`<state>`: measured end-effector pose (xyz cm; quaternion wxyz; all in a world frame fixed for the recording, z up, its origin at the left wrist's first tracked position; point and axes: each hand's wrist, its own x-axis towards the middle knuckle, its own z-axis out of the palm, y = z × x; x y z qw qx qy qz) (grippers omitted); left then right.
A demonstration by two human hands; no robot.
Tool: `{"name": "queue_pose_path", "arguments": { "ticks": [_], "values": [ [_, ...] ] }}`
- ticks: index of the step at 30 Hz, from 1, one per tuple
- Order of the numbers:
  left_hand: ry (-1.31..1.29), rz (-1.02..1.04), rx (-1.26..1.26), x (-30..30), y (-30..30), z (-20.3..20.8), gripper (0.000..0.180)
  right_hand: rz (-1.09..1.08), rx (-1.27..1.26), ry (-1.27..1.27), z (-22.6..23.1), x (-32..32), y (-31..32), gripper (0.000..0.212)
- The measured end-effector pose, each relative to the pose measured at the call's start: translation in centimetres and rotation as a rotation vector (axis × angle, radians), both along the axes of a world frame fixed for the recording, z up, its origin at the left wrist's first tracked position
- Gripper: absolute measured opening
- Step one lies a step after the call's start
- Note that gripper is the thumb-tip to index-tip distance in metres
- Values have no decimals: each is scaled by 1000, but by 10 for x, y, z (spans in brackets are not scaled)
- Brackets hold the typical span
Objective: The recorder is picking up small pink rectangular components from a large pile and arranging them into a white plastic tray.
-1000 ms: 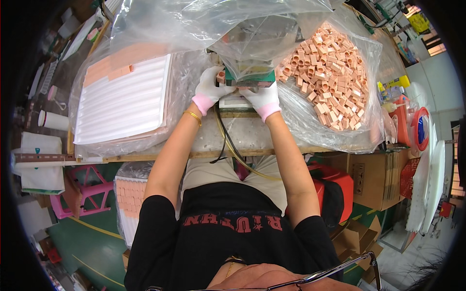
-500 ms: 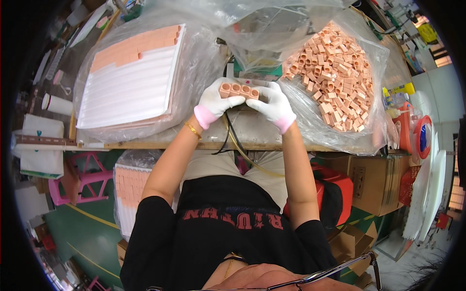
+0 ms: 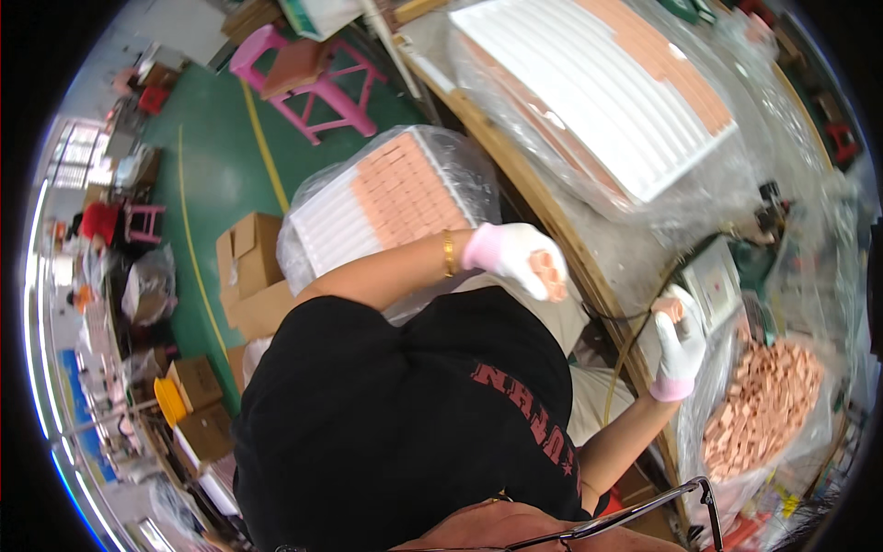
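My left hand [image 3: 511,254], in a white glove with a pink cuff, grips several small peach-coloured hollow blocks [image 3: 549,276] in a short row. It hovers off the table edge, over my lap. My right hand [image 3: 681,348], gloved the same way, is closed on a peach-coloured block [image 3: 669,308] beside a white-topped device [image 3: 712,283]. To its lower right lies a heap of loose peach blocks [image 3: 763,405] on clear plastic. A white ridged tray [image 3: 561,78], partly filled with such blocks, sits on the table. Another white ridged tray [image 3: 324,224] stands lower, by my left forearm.
The wooden table edge [image 3: 524,175] runs between my hands. A thin yellow hose [image 3: 628,354] hangs over it near my right hand. Pink stools [image 3: 317,87] and cardboard boxes [image 3: 256,267] stand on the green floor to the left.
My view has swung left. My hands, together around a row of blocks before, are now apart: the left has moved off the table with blocks, the right stays over it.
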<state>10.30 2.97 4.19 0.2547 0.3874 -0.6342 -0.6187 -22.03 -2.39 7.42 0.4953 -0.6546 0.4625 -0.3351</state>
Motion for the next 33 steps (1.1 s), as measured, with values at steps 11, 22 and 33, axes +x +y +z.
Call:
{"name": "queue_pose_path", "arguments": {
  "ticks": [11, 22, 33],
  "values": [
    [-1030, 1024, 217, 331, 151, -159, 29, 153, -11, 101, -6, 51, -10, 24],
    [-1304, 1043, 226, 353, 136, -186, 30, 181, -15, 211, -3, 57, -2, 30],
    [-1427, 1114, 288, 334, 175, -191, 51, 192, -30, 196, -4, 59, 3, 27]
  ]
}}
